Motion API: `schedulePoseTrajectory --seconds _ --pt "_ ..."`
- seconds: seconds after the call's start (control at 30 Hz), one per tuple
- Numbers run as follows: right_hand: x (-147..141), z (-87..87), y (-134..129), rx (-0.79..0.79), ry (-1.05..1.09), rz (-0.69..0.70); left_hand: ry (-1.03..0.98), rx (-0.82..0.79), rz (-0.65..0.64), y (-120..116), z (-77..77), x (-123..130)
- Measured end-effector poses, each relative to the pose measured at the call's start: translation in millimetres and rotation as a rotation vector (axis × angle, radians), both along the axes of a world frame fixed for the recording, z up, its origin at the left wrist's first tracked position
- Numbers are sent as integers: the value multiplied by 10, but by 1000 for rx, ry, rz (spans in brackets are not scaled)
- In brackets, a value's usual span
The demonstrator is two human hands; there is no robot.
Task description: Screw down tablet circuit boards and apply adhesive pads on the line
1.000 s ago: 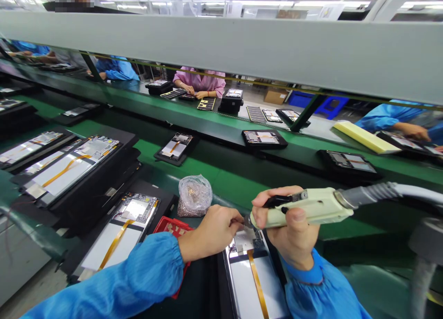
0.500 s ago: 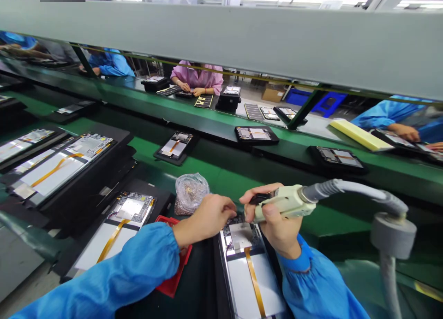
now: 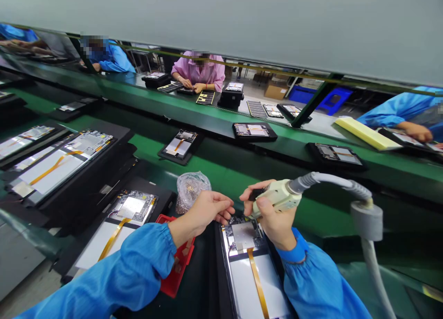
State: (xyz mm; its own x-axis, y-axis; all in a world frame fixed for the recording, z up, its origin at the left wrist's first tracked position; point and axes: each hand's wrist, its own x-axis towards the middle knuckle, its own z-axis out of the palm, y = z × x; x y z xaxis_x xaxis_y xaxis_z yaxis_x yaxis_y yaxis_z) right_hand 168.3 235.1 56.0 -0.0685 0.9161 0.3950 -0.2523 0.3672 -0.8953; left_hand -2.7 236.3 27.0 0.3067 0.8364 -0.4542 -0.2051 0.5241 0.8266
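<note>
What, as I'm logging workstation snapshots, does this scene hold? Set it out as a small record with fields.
Left hand: near the top end of an open device; contact unclear, nothing clearly seen in its grasp
Right hand: gripping a pale tool
Tool line: gray hose arching to the right
Device detail: orange strip along white panel
Left of device: red tray, partly behind the left sleeve
Beyond left hand: clear bag of small pieces
Across: co-worker in pink, hands at another device
</note>
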Motion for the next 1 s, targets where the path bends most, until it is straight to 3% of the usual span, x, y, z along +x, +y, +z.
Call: schedulePoseTrajectory --seconds 0.17,0.3,0.5,0.67,1.0 --pt "-28 -70 34 -1 -23 23 104 93 13 -43 -19 33" --pt "-49 -80 58 8 -27 -10 275 262 -75 -143 -10 67" --pt "30 240 -184 16 140 -106 643 742 -196 -401 127 127" --pt "100 450 -540 11 208 -109 683 790 -245 -664 203 225" --pt "231 464 -1173 -3 159 -76 761 862 -394 -1191 248 353"
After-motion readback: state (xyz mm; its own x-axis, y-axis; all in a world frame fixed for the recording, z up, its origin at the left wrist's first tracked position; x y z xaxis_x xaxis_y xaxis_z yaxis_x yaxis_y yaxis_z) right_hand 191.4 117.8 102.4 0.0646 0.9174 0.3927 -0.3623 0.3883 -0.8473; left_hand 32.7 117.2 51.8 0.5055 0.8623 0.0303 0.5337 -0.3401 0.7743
